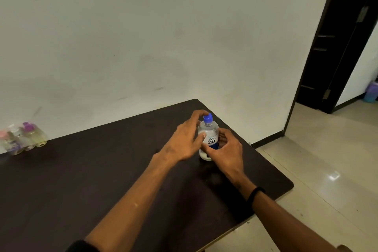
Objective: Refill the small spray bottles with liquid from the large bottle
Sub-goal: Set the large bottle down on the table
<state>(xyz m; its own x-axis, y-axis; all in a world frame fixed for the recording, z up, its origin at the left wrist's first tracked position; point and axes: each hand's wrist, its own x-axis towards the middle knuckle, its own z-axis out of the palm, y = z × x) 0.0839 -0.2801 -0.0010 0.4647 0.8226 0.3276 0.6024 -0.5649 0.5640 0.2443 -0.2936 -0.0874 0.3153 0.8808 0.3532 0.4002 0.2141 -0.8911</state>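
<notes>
Large bottle (208, 139) stood upright on the dark table (81, 180), toward the far right corner, roughly 1 o'clock from the table's middle. Blue cap (208, 119) was on.

Left hand (185, 141) sat at the bottle's 9 o'clock. Fingers were spread and loosely curved; the upper ones arched up to the cap, fingertips at or just behind it — contact there couldn't be confirmed. Left thumb (201, 136) lay against the bottle body, just beside the label. Not a full wrap; more of a light brace than a grip.

Right hand (227, 150) was at the bottle's 4 o'clock, fingers curled around the lower body, covering the bottom of the label. It gripped the bottle. Black band (255, 195) on the right wrist.

Label: "re-nu" in dark letters on white, blue patch below it. A small line of print above was too small to read.

Small spray bottles (22, 138) clustered at the table's far left edge, about 10 o'clock, well apart from both hands. Blurred; pink, clear and purple tops were discernible, yellowish liquid in at least one. No writing was legible there.
</notes>
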